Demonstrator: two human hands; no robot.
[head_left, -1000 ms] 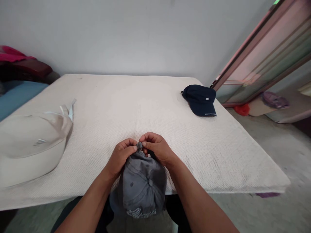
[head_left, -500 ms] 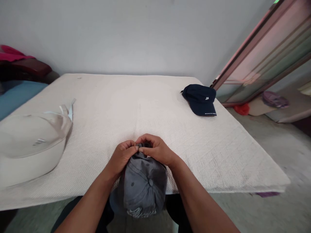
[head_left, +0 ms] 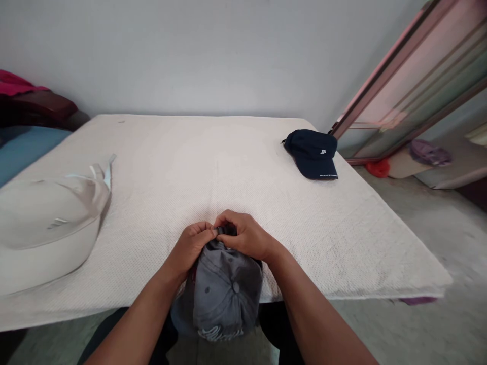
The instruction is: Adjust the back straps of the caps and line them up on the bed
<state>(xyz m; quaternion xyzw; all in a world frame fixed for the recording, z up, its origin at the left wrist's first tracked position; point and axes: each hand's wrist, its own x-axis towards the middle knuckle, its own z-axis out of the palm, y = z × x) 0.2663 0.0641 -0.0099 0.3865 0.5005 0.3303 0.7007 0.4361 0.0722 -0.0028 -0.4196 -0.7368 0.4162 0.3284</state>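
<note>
Left hand and right hand both pinched shut at the rear edge of a faded grey cotton baseball cap, fingertips meeting over the small strap fastening at the back. Fastening itself mostly hidden under the fingers; cannot tell whether engaged or loose. Cap crown-up, brim toward the body, resting half on the near edge of the worktop covered in white textured cloth, half overhanging toward the lap.

Risks noted:
- Fine pinch on a small part: likely slip of the strap end from either grip if tension is uneven between the two sides.
- Overhang below the grip: cap judged liable to slide off the edge toward the floor should both pinches release at once.
- Cloth cover directly beyond the grip: possible snag or bunching if the cap is dragged forward.

Well beyond the grip to the right, a dark navy fabric cap; far to the left, a white cap with loose strap. Both well apart, no interference expected.
</note>
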